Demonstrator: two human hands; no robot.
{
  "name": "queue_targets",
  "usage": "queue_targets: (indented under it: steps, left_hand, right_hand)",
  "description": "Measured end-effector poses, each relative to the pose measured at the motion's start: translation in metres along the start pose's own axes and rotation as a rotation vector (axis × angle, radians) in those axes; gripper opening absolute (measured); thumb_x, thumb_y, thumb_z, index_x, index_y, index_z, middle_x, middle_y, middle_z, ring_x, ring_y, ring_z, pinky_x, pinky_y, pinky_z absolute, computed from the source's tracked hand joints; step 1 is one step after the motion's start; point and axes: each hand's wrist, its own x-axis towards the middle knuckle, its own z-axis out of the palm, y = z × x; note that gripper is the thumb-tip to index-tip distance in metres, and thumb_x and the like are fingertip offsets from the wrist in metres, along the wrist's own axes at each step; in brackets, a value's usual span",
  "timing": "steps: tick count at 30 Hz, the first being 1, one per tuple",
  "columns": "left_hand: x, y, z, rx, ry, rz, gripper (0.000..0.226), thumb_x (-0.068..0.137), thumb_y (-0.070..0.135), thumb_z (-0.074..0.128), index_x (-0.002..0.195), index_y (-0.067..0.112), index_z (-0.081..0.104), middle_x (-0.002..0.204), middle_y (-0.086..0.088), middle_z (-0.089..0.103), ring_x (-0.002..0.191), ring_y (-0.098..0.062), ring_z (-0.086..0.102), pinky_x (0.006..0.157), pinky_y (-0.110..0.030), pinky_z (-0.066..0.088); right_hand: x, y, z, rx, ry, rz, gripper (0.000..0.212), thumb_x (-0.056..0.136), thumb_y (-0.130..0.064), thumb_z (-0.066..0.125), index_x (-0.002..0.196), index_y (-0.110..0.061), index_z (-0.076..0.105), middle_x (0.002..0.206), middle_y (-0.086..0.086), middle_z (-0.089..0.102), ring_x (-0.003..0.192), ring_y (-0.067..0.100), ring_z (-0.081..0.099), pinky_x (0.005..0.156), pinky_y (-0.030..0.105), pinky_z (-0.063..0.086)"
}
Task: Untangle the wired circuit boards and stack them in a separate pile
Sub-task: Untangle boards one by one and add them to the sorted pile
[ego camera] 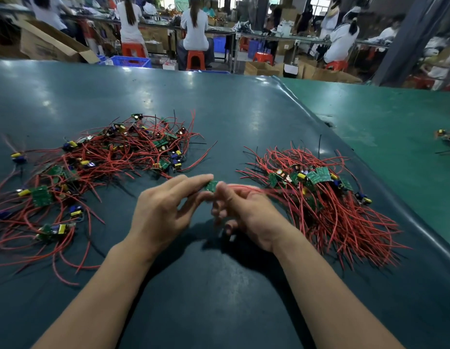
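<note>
A small green circuit board (210,185) is held above the dark table (218,285) between both hands. My left hand (163,212) pinches its left side with thumb and fingertips. My right hand (246,212) pinches its right side, and the board's red wires run blurred across that hand towards the right. A tangled heap of boards with red wires (100,157) spreads over the left of the table. A tidier pile of boards (317,187), wires fanned towards me, lies on the right.
A lighter green table (395,127) adjoins on the right, with a few more wired boards (446,138) near the frame's edge. Beyond the far table edge several people sit on orange stools at workbenches, among cardboard boxes and blue crates.
</note>
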Motion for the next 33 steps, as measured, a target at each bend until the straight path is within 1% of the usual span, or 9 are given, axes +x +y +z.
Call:
queue_targets:
  steps: [5,11,15,18,20,23,26,29,33]
  left_hand:
    - [0.002,0.000,-0.001,0.033,-0.042,0.044,0.032,0.093,0.027,0.062,0.120,0.014,0.070,0.072,-0.002,0.061,0.059,-0.023,0.057,0.052,-0.038,0.050]
    - [0.002,-0.021,-0.019,0.261,0.166,-0.079,0.020,0.094,0.026,0.063,0.100,0.013,0.077,0.080,-0.006,0.071,0.072,-0.028,0.065,0.062,-0.039,0.052]
    - [0.001,-0.038,-0.028,0.296,0.315,-0.408,0.025,0.098,0.027,0.057,0.100,0.011,0.076,0.090,-0.010,0.074,0.082,-0.031,0.067,0.069,-0.041,0.052]
    - [-0.001,-0.040,-0.018,0.441,0.251,-0.469,0.018,0.094,0.026,0.063,0.099,0.013,0.075,0.092,-0.011,0.072,0.088,-0.035,0.060,0.073,-0.041,0.048]
    - [0.000,-0.042,-0.010,0.450,0.167,-0.444,0.021,0.090,0.023,0.067,0.107,0.012,0.073,0.100,-0.012,0.068,0.098,-0.036,0.053,0.084,-0.042,0.043]
    - [0.004,-0.047,-0.002,0.487,0.083,-0.434,0.042,0.086,0.023,0.070,0.126,0.011,0.062,0.121,-0.013,0.056,0.116,-0.036,0.043,0.099,-0.045,0.036]
    - [0.007,-0.047,0.000,0.507,0.075,-0.473,0.056,0.083,0.022,0.071,0.135,0.012,0.053,0.138,-0.014,0.046,0.127,-0.036,0.036,0.104,-0.049,0.032]
    - [0.007,-0.050,-0.004,0.478,0.252,-0.480,0.045,0.082,0.013,0.070,0.125,0.007,0.057,0.122,-0.020,0.052,0.116,-0.037,0.046,0.103,-0.048,0.036]
    - [0.006,-0.053,-0.014,0.592,0.481,-0.504,0.034,0.085,0.019,0.062,0.116,0.005,0.055,0.110,-0.021,0.054,0.109,-0.035,0.045,0.098,-0.046,0.035]
  right_hand:
    - [-0.001,0.002,0.005,-0.069,0.077,-0.086,0.037,0.089,-0.045,0.061,0.068,-0.017,0.072,0.055,0.000,0.056,0.044,0.011,0.049,0.038,0.018,0.037]
    - [-0.002,-0.009,-0.009,-0.030,0.310,-0.241,0.043,0.093,-0.039,0.062,0.057,-0.017,0.067,0.045,0.001,0.050,0.037,0.013,0.044,0.039,0.019,0.031]
    - [-0.002,-0.021,-0.020,0.244,0.637,-0.330,0.042,0.097,-0.035,0.059,0.061,-0.015,0.065,0.047,-0.003,0.050,0.035,0.010,0.041,0.035,0.017,0.029]
    - [0.000,-0.027,-0.030,0.515,0.817,-0.329,0.031,0.096,-0.036,0.060,0.081,-0.010,0.062,0.055,-0.001,0.054,0.038,0.008,0.044,0.035,0.016,0.031]
    - [0.002,-0.025,-0.031,0.573,0.786,-0.236,0.025,0.096,-0.031,0.062,0.085,-0.008,0.062,0.060,0.000,0.058,0.040,0.007,0.047,0.036,0.016,0.033]
    - [0.002,-0.021,-0.026,0.509,0.721,-0.155,0.019,0.098,-0.016,0.057,0.083,-0.007,0.064,0.058,0.000,0.054,0.039,0.006,0.045,0.035,0.015,0.031]
    - [0.001,-0.017,-0.020,0.373,0.621,-0.143,0.020,0.098,-0.013,0.055,0.081,-0.007,0.065,0.055,0.000,0.052,0.038,0.008,0.044,0.034,0.016,0.030]
    - [0.001,-0.008,-0.010,0.140,0.514,-0.119,0.020,0.097,-0.014,0.057,0.080,-0.008,0.067,0.054,-0.001,0.054,0.038,0.011,0.045,0.034,0.018,0.032]
    - [0.002,0.002,0.001,-0.103,0.433,-0.111,0.020,0.096,-0.018,0.059,0.079,-0.011,0.067,0.054,-0.002,0.057,0.039,0.013,0.046,0.035,0.021,0.034]
